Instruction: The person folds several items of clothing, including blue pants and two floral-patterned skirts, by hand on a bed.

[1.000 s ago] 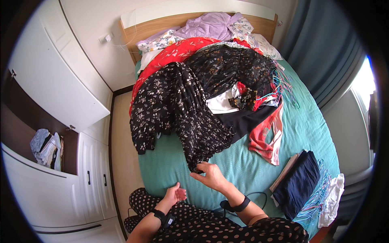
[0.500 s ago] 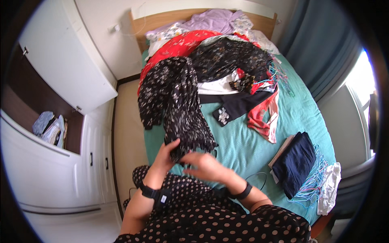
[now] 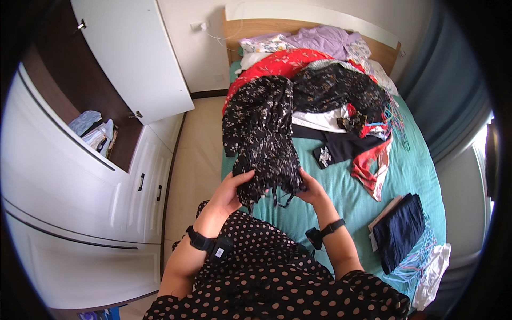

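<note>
A black floral dress [image 3: 269, 146] with a gathered bodice and thin straps stretches from the near side of the bed up over the pile. My left hand [image 3: 230, 193] grips the left edge of its bodice, thumb on top. On the opposite edge, my right hand [image 3: 312, 188] is closed on the cloth, its fingers partly hidden beneath. Straps dangle between my hands. The skirt part lies against a red floral cloth [image 3: 282, 63] and a second dark floral garment [image 3: 341, 90]. Right of the dress are black trousers [image 3: 341, 150] and a red and white garment [image 3: 372, 168].
Folded dark blue clothing [image 3: 397, 234] lies near the bed's right edge, beside thin blue hangers [image 3: 418, 261] and a white cloth [image 3: 433, 277]. At left, a white wardrobe [image 3: 74, 213] has a door [image 3: 141, 58] swung out; folded clothes [image 3: 96, 130] sit inside.
My right hand has moved right and taken hold of the bodice's right edge. The bodice is now spread wider between both hands. The view has swung left.
</note>
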`<state>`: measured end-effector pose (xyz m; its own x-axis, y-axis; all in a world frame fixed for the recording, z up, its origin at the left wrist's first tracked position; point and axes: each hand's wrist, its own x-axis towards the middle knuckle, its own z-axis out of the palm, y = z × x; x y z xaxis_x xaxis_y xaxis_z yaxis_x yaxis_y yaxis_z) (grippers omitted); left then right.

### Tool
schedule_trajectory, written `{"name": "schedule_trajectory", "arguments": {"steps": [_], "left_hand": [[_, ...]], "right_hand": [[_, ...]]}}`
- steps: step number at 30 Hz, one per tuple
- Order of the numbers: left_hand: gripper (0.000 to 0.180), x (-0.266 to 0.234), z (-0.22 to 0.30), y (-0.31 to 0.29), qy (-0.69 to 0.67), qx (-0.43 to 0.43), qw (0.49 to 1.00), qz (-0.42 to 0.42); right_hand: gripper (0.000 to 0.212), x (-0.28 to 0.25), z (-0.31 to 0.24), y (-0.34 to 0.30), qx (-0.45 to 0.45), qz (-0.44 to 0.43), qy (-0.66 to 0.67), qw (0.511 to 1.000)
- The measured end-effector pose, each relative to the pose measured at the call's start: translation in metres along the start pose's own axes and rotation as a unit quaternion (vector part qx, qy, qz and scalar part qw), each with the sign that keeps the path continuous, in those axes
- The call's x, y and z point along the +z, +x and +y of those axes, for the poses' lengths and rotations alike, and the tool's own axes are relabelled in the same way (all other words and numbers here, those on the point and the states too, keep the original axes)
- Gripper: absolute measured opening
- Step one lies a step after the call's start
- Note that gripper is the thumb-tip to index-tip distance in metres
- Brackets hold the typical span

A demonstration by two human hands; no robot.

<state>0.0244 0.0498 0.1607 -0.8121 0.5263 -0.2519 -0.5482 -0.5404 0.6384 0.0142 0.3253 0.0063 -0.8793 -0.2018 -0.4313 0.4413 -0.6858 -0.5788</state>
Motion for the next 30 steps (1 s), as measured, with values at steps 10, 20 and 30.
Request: {"name": "schedule_trajectory", "arguments": {"steps": [10, 20, 30], "left_hand": [[0.068, -0.061, -0.032, -0.002, 0.177, -0.004, 0.98, 0.09], [0.019, -0.016, 0.014, -0.041, 0.407, 0.062, 0.908, -0.076], [0.053, 0.025, 0.101, -0.116, 0.589, 0.132, 0.76, -0.241]], "right_hand": [[0.024, 0.07, -0.094, -0.127, -0.365, 0.039, -0.131, 0.921], [0.028, 0.085, -0.115, -0.214, -0.428, 0.118, -0.348, 0.826], [0.099, 0.104, -0.094, -0.26, -0.448, 0.084, -0.444, 0.771]]}}
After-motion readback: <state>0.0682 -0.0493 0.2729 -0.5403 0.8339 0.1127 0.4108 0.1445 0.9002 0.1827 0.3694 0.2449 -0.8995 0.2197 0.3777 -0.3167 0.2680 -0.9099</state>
